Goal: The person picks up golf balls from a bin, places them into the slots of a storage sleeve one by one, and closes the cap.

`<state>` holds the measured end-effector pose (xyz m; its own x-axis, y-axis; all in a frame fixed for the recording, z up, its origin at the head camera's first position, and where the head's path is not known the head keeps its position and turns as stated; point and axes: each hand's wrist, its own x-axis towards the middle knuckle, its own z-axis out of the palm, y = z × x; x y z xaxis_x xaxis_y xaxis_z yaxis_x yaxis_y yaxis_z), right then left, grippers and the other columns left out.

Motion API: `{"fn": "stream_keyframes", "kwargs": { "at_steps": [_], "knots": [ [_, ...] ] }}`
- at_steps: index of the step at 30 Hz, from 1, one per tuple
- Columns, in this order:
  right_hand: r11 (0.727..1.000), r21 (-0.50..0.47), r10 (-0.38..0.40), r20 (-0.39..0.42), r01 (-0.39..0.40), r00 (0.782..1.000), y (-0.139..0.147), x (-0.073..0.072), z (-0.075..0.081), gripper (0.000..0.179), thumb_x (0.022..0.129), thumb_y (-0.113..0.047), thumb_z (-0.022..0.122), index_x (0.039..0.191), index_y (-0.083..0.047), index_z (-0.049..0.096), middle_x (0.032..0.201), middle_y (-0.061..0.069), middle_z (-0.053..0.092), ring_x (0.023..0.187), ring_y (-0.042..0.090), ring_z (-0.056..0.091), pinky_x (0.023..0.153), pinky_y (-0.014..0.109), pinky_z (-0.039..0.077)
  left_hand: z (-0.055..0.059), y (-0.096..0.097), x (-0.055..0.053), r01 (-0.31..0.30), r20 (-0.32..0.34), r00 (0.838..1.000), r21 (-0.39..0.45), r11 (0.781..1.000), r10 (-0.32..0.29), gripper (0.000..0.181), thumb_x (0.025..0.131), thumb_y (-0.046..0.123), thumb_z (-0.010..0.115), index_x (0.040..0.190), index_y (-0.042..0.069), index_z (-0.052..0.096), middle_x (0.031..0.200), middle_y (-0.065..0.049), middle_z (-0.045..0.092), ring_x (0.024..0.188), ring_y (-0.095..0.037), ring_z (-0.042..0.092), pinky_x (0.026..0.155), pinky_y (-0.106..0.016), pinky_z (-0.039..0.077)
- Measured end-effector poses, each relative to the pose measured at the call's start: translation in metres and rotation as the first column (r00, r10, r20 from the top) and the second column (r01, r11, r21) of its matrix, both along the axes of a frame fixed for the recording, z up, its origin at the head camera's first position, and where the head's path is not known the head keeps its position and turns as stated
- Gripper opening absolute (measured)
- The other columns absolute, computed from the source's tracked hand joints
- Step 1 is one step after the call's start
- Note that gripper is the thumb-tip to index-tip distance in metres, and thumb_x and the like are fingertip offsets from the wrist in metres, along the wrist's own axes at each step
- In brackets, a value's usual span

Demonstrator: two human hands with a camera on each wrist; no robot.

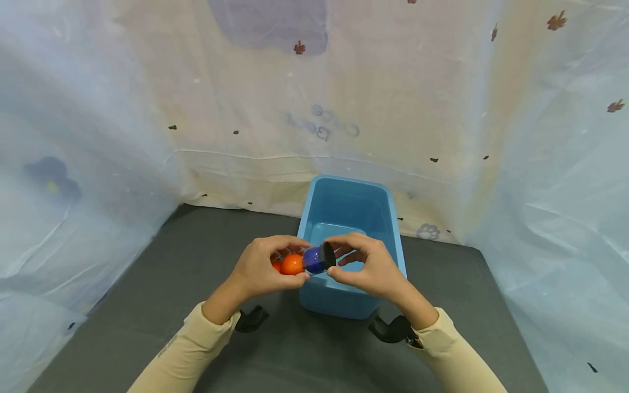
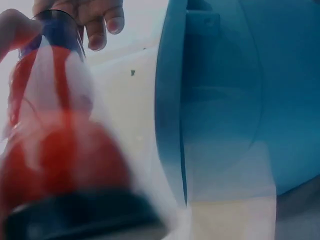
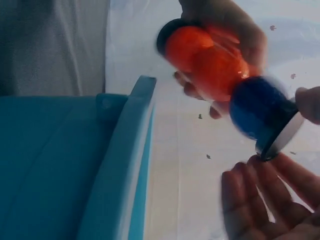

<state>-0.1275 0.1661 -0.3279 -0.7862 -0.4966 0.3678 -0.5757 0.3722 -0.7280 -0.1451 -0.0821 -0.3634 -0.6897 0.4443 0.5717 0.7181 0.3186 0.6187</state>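
Note:
A clear tube of balls [image 2: 75, 100] is held tilted above the near left edge of a blue bin [image 1: 324, 303]. Inside it show orange balls [image 3: 217, 70] and, toward one end, a blue ball [image 3: 257, 107]. My left hand [image 1: 262, 265] grips the tube round its orange part. At the blue end sits a black cap [image 1: 327, 255] with a pale end face. Thumb and fingertips of my right hand [image 1: 368, 265] pinch this cap from opposite sides. Another dark cap [image 2: 85, 215] closes the far end, blurred in the left wrist view.
The bin stands on a dark grey table surface [image 1: 216, 245], its inside facing up below the hands. A pale printed sheet [image 1: 245, 98] hangs behind and along both sides. Black straps [image 1: 393, 330] dangle from the wrists near the bin's front.

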Motion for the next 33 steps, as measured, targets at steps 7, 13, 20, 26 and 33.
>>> {"fn": "stream_keyframes", "kwargs": {
  "at_steps": [7, 13, 20, 26, 33],
  "knots": [
    [0.997, 0.053, -0.059, -0.061, 0.062, 0.996, -0.001, -0.002, 0.001, 0.043, 0.084, -0.017, 0.074, 0.125, -0.017, 0.061, 0.117, 0.001, 0.065, 0.096, 0.014, 0.065, 0.079, 0.032, 0.056, -0.006, -0.010, -0.006, -0.097, 0.067, 0.993, 0.012, 0.995, 0.096, 0.049, 0.071, 0.019, 0.083, 0.115, 0.013, 0.064, 0.101, -0.001, 0.070, 0.079, -0.009, 0.066, 0.067, -0.024, 0.056],
    [0.994, 0.049, -0.090, -0.086, 0.095, 0.992, 0.013, -0.001, 0.001, 0.031, 0.086, -0.014, 0.071, 0.116, -0.019, 0.065, 0.116, 0.002, 0.065, 0.096, 0.020, 0.064, 0.079, 0.033, 0.056, -0.025, -0.029, -0.025, -0.238, 0.093, 0.969, 0.087, 0.967, 0.230, 0.054, 0.070, 0.013, 0.083, 0.119, 0.007, 0.060, 0.104, -0.009, 0.067, 0.076, -0.016, 0.068, 0.067, -0.028, 0.058],
    [0.986, 0.061, -0.148, -0.099, 0.155, 0.984, 0.034, -0.002, -0.004, 0.031, 0.086, -0.013, 0.071, 0.116, -0.020, 0.065, 0.116, -0.001, 0.065, 0.096, 0.014, 0.062, 0.078, 0.033, 0.056, -0.058, -0.047, -0.051, -0.292, 0.244, 0.938, 0.180, 0.939, 0.245, 0.053, 0.071, 0.008, 0.083, 0.118, 0.006, 0.057, 0.105, -0.013, 0.063, 0.083, -0.023, 0.071, 0.073, -0.038, 0.059],
    [0.982, 0.076, -0.165, -0.099, 0.173, 0.981, 0.043, 0.001, -0.011, 0.031, 0.087, -0.014, 0.070, 0.116, -0.021, 0.065, 0.115, -0.003, 0.065, 0.095, 0.011, 0.062, 0.078, 0.033, 0.056, -0.091, -0.057, -0.067, -0.355, 0.311, 0.903, 0.149, 0.923, 0.297, 0.053, 0.073, 0.008, 0.082, 0.118, 0.004, 0.054, 0.112, -0.014, 0.060, 0.094, -0.027, 0.070, 0.080, -0.039, 0.058],
    [0.984, 0.069, -0.157, -0.088, 0.163, 0.984, 0.046, 0.002, -0.023, 0.030, 0.088, -0.013, 0.069, 0.117, -0.021, 0.064, 0.114, -0.003, 0.064, 0.094, 0.011, 0.061, 0.077, 0.034, 0.056, -0.123, -0.066, -0.076, -0.405, 0.365, 0.866, 0.113, 0.908, 0.341, 0.055, 0.073, 0.011, 0.083, 0.119, 0.004, 0.052, 0.111, -0.016, 0.066, 0.097, -0.026, 0.068, 0.083, -0.037, 0.057]
  ]
}}
